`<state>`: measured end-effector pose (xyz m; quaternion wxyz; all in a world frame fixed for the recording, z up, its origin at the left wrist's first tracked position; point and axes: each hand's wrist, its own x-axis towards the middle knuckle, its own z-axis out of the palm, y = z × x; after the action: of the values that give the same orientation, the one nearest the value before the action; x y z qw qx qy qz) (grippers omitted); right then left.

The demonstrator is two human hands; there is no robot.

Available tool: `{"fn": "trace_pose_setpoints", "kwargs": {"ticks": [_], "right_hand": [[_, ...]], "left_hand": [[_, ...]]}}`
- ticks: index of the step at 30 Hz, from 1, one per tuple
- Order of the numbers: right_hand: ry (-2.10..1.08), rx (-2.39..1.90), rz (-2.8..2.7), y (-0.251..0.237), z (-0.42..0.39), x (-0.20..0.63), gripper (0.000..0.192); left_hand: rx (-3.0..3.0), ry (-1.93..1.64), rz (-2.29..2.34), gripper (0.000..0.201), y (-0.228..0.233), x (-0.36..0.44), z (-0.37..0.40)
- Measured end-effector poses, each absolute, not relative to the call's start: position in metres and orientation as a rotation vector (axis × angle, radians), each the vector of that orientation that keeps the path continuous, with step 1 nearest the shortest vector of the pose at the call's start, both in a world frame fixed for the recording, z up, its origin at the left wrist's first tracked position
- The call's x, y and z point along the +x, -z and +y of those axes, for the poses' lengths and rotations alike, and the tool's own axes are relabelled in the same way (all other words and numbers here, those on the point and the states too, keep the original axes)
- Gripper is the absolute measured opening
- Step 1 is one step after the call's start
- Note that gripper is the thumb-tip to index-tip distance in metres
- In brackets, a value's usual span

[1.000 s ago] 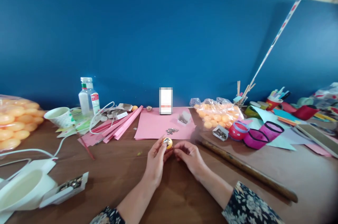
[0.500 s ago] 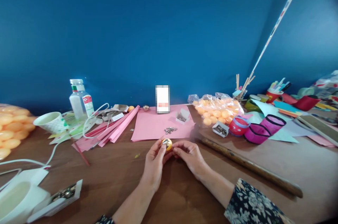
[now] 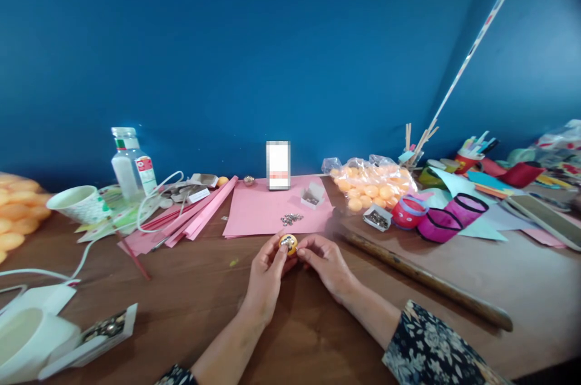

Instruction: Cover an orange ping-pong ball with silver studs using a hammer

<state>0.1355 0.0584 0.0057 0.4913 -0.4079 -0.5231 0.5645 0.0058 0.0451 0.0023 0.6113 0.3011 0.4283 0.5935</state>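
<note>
Workbench of brown wood, backed by blue partition wall. Left hand pinches small orange ball at fingertips; right hand closes lightly against its side. Just beyond grip: pink paper sheet bearing loose metal pins. Right of grip: wooden stick, bag of orange balls.

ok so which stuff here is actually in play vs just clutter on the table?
In play:
left hand holding the orange ball
right hand at the ball
loose metal pins on the pink sheet
small pin box

Lying about:
bottle
paper cup
bag of orange balls
wooden stick
</note>
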Motion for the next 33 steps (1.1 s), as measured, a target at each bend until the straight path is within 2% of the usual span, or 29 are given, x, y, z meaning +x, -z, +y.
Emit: {"fn": "trace_pose_setpoints", "kwargs": {"ticks": [33], "right_hand": [[-1.342,-1.071,-1.386,-0.0055,0.0594,0.1336,0.023]], "left_hand": [[0.778,-1.357,0.997,0.048,-0.0014,0.0043,0.0433]]}}
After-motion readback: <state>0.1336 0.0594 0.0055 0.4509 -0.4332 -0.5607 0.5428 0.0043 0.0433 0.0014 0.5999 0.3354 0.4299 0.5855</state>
